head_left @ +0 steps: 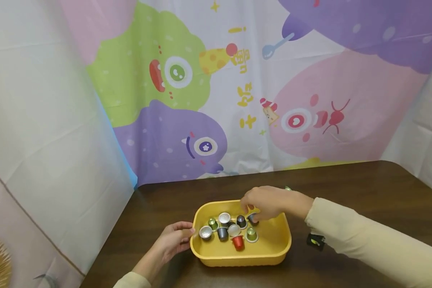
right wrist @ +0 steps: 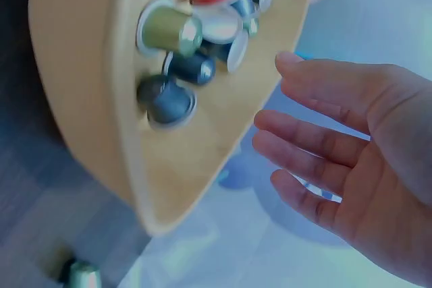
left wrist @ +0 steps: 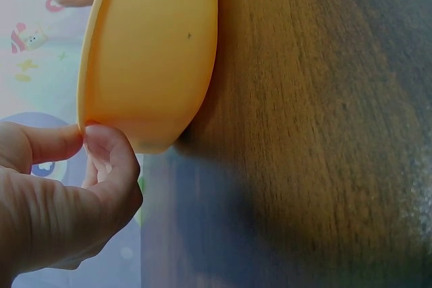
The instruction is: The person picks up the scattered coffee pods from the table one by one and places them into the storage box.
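My left hand pinches the left rim of a yellow plastic tub between thumb and fingers; the left wrist view shows this grip close up. Several coffee capsules lie in the tub, among them a red capsule, a green capsule and a silver-lidded one. Over the tub's far right part reaches my right hand, fingers pointing down beside a dark capsule. In the right wrist view this hand has its fingers loosely spread, with nothing between them.
The tub stands on a dark wooden table. Right of it, partly under the right sleeve, lies a small black and green item. Another bit of green shows behind the right wrist. A cartoon-printed curtain hangs along the back.
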A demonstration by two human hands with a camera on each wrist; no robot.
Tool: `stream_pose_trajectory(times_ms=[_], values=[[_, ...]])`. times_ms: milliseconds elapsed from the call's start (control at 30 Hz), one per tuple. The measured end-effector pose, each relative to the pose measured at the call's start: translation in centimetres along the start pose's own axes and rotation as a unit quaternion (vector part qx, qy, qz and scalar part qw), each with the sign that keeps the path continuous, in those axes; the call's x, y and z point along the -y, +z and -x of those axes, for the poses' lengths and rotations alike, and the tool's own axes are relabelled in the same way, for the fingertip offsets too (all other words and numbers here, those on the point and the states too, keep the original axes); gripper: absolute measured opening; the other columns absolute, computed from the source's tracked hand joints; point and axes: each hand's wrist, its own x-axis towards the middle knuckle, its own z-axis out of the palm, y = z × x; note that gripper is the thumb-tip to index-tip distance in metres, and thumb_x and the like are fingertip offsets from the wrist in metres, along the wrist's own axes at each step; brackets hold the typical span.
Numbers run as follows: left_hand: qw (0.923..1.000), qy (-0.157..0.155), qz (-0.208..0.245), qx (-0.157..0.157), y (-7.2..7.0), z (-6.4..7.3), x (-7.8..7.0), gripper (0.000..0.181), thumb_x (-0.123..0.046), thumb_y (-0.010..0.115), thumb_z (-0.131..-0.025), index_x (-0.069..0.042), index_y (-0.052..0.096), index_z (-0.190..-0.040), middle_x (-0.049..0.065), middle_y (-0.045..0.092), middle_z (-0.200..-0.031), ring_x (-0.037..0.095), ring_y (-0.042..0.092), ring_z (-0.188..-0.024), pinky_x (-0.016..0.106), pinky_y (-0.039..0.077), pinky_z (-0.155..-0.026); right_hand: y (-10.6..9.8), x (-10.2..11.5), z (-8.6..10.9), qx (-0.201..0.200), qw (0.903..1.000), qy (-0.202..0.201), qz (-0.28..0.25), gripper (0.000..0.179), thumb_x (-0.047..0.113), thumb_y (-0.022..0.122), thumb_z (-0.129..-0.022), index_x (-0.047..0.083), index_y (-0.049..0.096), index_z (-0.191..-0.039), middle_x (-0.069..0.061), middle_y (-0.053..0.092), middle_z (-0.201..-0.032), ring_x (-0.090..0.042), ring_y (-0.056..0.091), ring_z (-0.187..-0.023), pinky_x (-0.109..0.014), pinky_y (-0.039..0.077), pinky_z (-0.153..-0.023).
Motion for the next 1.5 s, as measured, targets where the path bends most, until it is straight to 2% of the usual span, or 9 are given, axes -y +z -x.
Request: stream_pose_trajectory(times_ms=[167,367,833,1100,1500], values=[[0.9999,-0.007,0.001,-0.011,0.1,0.0,-0.2,0.029,-0.004,0.06,-0.092,0.008,0.053,-0.118,0.007,0.062,-0.093,0.013,0.06,-0.078,0.028,0.055,-0.07,-0.1,-2.5,1.1,-0.043,0.9991,0.004,-0.007,0.017,0.016,0.075,-0.084,0.012,0.066,-0.097,-0.002,0.065,-0.088,-0.009,0.053,-0.076,-0.025,0.046,-0.069],[0.9999,-0.009,-0.001,-0.008,0.1,0.2,-0.3,0.029,-0.004,0.06,-0.093,0.008,0.053,-0.118,0.007,0.063,-0.094,0.013,0.061,-0.079,0.027,0.055,-0.07,0.3,-5.1,2.2,-0.078,0.9964,0.023,-0.026,0.014,0.014,0.075,-0.083,0.013,0.065,-0.092,0.002,0.06,-0.082,-0.005,0.049,-0.073,-0.021,0.043,-0.067],[1.0,-0.002,0.001,0.009,0.0,0.1,0.1,0.027,-0.005,0.06,-0.092,0.007,0.054,-0.116,0.003,0.062,-0.091,0.012,0.061,-0.078,0.026,0.055,-0.07,2.0,-9.0,3.5,-0.134,0.9872,0.083,-0.026,0.017,0.018,0.075,-0.083,0.016,0.063,-0.095,0.0,0.064,-0.09,-0.016,0.06,-0.084,-0.034,0.051,-0.075],[1.0,0.0,-0.002,0.006,-0.1,0.1,-0.1,0.028,-0.005,0.06,-0.093,0.007,0.053,-0.117,0.005,0.063,-0.093,0.012,0.061,-0.079,0.027,0.056,-0.072,3.2,-10.8,4.0,-0.136,0.9816,0.128,-0.041,0.02,0.018,0.074,-0.086,0.012,0.064,-0.103,-0.008,0.065,-0.1,-0.021,0.062,-0.091,-0.04,0.053,-0.078],[1.0,-0.001,-0.004,-0.003,0.1,0.1,-0.1,0.029,-0.005,0.061,-0.092,0.008,0.054,-0.117,0.005,0.063,-0.092,0.013,0.06,-0.08,0.028,0.055,-0.072,5.2,-12.1,3.5,-0.142,0.9788,0.147,-0.013,0.025,0.013,0.075,-0.084,0.004,0.065,-0.105,-0.012,0.063,-0.098,-0.021,0.059,-0.083,-0.04,0.052,-0.075]])
